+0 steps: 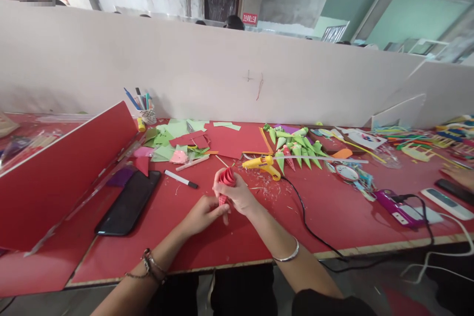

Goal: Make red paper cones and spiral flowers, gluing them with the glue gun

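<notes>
Between my two hands, near the table's front edge, is a red rolled paper cone (227,177) with layered curls at its top and a narrow lower end. My right hand (239,192) wraps its fingers round the upper part. Lower down, my left hand (207,212) pinches the narrow end between thumb and fingers. Just beyond my hands lies a yellow glue gun (263,164) on its side. A marker (180,179) with a black cap rests to the left of the cone.
Green paper cones (299,145) lie in a pile behind the glue gun. A black phone (129,203) and a red upright board (70,177) stand at left. A purple power strip (398,208) with cables sits at right. Another person's hand (459,177) shows at the far right.
</notes>
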The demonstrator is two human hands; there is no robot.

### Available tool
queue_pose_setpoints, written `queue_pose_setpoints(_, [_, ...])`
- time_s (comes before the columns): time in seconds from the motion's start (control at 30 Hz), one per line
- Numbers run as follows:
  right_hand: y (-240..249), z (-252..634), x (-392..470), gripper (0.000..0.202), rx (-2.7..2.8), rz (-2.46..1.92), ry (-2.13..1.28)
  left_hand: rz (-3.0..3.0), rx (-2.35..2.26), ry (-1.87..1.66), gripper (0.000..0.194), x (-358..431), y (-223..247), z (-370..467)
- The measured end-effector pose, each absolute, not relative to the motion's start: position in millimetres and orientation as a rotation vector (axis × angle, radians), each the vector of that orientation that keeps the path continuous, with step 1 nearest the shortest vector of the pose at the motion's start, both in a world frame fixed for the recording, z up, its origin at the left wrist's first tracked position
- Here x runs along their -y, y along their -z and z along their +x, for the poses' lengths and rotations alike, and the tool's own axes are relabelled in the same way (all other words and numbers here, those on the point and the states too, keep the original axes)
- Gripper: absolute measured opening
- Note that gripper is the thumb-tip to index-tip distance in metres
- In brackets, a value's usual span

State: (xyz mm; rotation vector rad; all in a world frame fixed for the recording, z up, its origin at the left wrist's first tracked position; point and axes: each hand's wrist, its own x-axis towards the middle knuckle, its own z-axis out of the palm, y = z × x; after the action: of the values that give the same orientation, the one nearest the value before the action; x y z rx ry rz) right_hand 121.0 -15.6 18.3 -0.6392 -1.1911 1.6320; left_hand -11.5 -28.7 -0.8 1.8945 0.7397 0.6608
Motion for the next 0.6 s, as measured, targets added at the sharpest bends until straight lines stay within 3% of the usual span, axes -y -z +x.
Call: queue_pose_setpoints(0.6, [-13.6,130.3,7.4,0.031,1.032,-0.477,-1.614,1.588,-0.692,-0.607,0.044,25.0,6.8,-13.0])
